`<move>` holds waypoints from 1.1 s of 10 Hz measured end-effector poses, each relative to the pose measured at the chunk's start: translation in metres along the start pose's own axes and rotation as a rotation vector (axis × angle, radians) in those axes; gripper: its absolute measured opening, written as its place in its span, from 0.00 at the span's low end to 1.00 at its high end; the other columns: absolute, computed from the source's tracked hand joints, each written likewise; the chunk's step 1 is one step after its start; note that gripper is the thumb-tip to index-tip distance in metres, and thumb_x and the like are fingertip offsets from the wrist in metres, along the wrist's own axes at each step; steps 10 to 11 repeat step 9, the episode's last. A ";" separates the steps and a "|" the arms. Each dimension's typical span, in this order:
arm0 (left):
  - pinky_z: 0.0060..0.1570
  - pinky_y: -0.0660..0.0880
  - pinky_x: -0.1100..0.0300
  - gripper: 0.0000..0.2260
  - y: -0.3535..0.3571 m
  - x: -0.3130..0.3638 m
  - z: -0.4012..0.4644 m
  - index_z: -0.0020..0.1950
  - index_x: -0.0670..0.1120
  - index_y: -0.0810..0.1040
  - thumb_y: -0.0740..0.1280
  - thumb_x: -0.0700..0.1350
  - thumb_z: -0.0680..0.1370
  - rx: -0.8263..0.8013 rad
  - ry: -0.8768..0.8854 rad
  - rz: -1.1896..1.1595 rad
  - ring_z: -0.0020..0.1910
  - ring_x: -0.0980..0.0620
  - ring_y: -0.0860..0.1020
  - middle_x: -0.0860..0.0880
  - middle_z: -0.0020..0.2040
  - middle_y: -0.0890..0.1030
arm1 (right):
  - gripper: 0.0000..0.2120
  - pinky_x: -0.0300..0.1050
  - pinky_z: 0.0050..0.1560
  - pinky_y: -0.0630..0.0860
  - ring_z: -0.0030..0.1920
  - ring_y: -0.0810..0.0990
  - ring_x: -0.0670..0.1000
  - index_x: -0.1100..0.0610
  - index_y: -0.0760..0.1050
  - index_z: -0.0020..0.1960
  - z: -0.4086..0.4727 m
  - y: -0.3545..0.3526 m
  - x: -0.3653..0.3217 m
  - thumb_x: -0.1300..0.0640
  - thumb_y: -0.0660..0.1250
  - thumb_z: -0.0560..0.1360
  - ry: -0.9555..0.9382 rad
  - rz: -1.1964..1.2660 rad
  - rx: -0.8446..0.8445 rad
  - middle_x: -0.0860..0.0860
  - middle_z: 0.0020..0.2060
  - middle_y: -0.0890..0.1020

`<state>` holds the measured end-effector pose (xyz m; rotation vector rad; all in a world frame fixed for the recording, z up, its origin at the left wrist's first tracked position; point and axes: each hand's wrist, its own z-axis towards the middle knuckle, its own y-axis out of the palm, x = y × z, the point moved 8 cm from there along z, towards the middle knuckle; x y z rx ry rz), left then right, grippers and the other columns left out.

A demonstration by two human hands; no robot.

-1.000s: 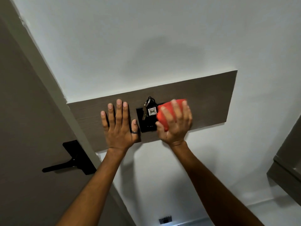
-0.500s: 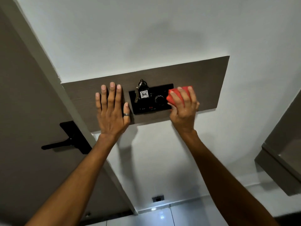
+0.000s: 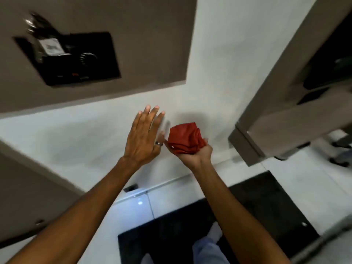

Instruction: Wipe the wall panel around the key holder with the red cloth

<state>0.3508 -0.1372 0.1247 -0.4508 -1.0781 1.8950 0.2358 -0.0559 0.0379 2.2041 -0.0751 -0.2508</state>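
The brown wall panel (image 3: pixel 152 44) fills the upper left, with the black key holder (image 3: pixel 76 58) set in it and a blurred bunch of keys with a white tag (image 3: pixel 50 47) hanging there. Both hands are below the panel, in front of the white wall. My right hand (image 3: pixel 198 152) is palm up, holding the bunched red cloth (image 3: pixel 185 138). My left hand (image 3: pixel 144 136) is flat with fingers spread, a ring on one finger, just left of the cloth and holding nothing.
A grey-brown cabinet or doorframe (image 3: pixel 276 92) juts in at the right. A door edge (image 3: pixel 28 178) lies at the lower left. Below are white floor tiles (image 3: pixel 133 204), a black mat (image 3: pixel 247 216) and my legs (image 3: pixel 207 248).
Both hands have come off the panel and dropped below it, drawing together. The camera has tilted down and right, so the panel and key holder now sit at the upper left.
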 end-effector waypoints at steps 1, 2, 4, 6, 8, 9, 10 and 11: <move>0.80 0.54 0.43 0.26 0.045 0.043 0.019 0.80 0.40 0.65 0.57 0.51 0.84 -0.089 0.032 -0.074 0.80 0.38 0.59 0.39 0.80 0.64 | 0.37 0.79 0.70 0.66 0.71 0.72 0.74 0.55 0.73 0.75 -0.006 -0.040 -0.072 0.29 0.48 0.82 -0.069 -0.045 0.070 0.70 0.71 0.74; 0.79 0.59 0.40 0.25 0.091 0.083 0.036 0.79 0.40 0.65 0.57 0.51 0.85 -0.143 0.024 -0.148 0.80 0.38 0.60 0.39 0.79 0.65 | 0.35 0.76 0.72 0.69 0.69 0.76 0.72 0.52 0.76 0.73 -0.006 -0.088 -0.172 0.30 0.48 0.83 -0.200 -0.205 0.134 0.68 0.67 0.79; 0.79 0.59 0.41 0.28 0.169 0.162 0.078 0.82 0.43 0.60 0.52 0.55 0.85 -0.299 -0.010 -0.163 0.82 0.41 0.55 0.42 0.81 0.62 | 0.32 0.55 0.52 0.84 0.53 0.88 0.57 0.46 0.84 0.57 -0.011 -0.110 -0.381 0.26 0.51 0.80 -0.667 -0.679 0.234 0.53 0.52 0.88; 0.80 0.57 0.43 0.28 0.220 0.215 0.108 0.83 0.44 0.58 0.50 0.56 0.85 -0.384 -0.038 -0.083 0.83 0.44 0.52 0.44 0.82 0.59 | 0.25 0.64 0.79 0.63 0.82 0.61 0.57 0.49 0.68 0.79 0.055 -0.118 -0.451 0.39 0.51 0.86 -0.957 -2.294 0.149 0.53 0.79 0.68; 0.82 0.52 0.45 0.31 0.232 0.232 0.097 0.84 0.44 0.54 0.48 0.59 0.85 -0.463 -0.103 0.081 0.83 0.44 0.48 0.44 0.84 0.54 | 0.31 0.70 0.83 0.40 0.85 0.39 0.58 0.45 0.47 0.85 0.099 -0.186 -0.435 0.37 0.49 0.86 -0.609 -2.622 0.296 0.50 0.85 0.45; 0.81 0.53 0.44 0.31 0.207 0.231 0.097 0.83 0.43 0.54 0.49 0.59 0.85 -0.379 -0.132 0.119 0.83 0.43 0.49 0.43 0.84 0.54 | 0.34 0.73 0.82 0.41 0.85 0.41 0.60 0.47 0.46 0.85 0.090 -0.177 -0.437 0.32 0.41 0.83 -0.683 -2.600 0.302 0.53 0.85 0.45; 0.81 0.53 0.44 0.31 0.207 0.231 0.097 0.83 0.43 0.54 0.49 0.59 0.85 -0.379 -0.132 0.119 0.83 0.43 0.49 0.43 0.84 0.54 | 0.34 0.73 0.82 0.41 0.85 0.41 0.60 0.47 0.46 0.85 0.090 -0.177 -0.437 0.32 0.41 0.83 -0.683 -2.600 0.302 0.53 0.85 0.45; 0.81 0.53 0.44 0.31 0.207 0.231 0.097 0.83 0.43 0.54 0.49 0.59 0.85 -0.379 -0.132 0.119 0.83 0.43 0.49 0.43 0.84 0.54 | 0.34 0.73 0.82 0.41 0.85 0.41 0.60 0.47 0.46 0.85 0.090 -0.177 -0.437 0.32 0.41 0.83 -0.683 -2.600 0.302 0.53 0.85 0.45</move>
